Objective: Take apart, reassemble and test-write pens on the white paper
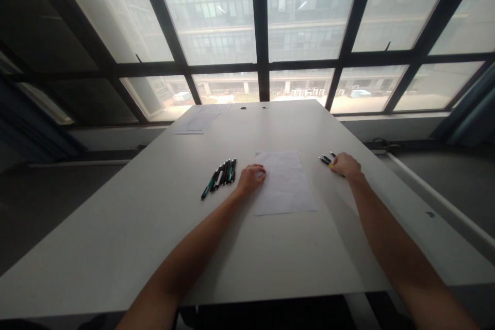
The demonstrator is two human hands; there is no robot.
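When read from its near edge inward, the white table first carries a paper sheet, set roughly midway between the side edges, its longer sides running toward the far edge. On the side toward the surface's left edge, several dark pens, some with green parts, lie fanned side by side, their long axes slanting from near left to far right. The left hand is the nearer of the 2 to them, just to their right; its fingers curl close together at the sheet's left edge, and whether they pinch anything cannot be told.

Toward the surface's right edge, about 3 pens make a small pen group at the right hand. Visible parts lie left of its fingertips and slightly beyond; their long axes run from near right to far left, silvery ends pointing far left. The fingers are bunched at a yellow-marked pen, though a firm grip cannot be confirmed.

Near the far left corner lie papers.
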